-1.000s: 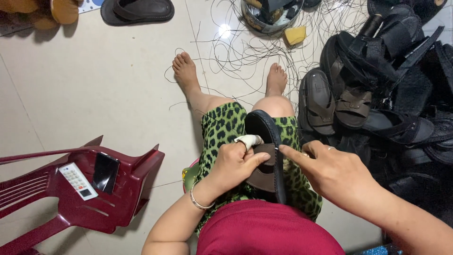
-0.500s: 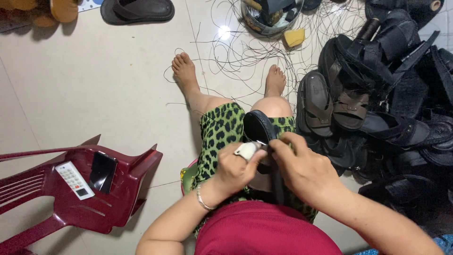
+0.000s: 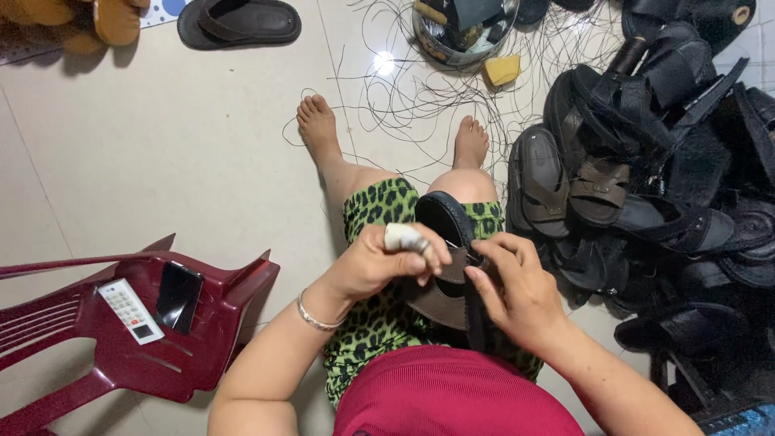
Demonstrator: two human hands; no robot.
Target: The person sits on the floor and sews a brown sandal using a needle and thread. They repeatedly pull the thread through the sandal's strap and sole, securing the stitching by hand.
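A dark sandal (image 3: 442, 216) with a brown strap rests edge-up on my lap, over green leopard-print shorts. My left hand (image 3: 379, 262) is closed around a small whitish tool with a taped handle, pressed against the sandal's strap. My right hand (image 3: 517, 291) pinches the strap and sole edge on the right side of the sandal. A thin thread runs between the two hands at the strap.
A heap of dark sandals (image 3: 646, 169) lies on the floor to the right. Loose black thread (image 3: 404, 97) is scattered past my feet, near a bowl (image 3: 464, 28) of bits. A toppled maroon plastic chair (image 3: 145, 323) at left holds a phone and a remote.
My left hand has lifted slightly with the tool, and my right hand has slid down onto the strap. The sandal stays on my lap.
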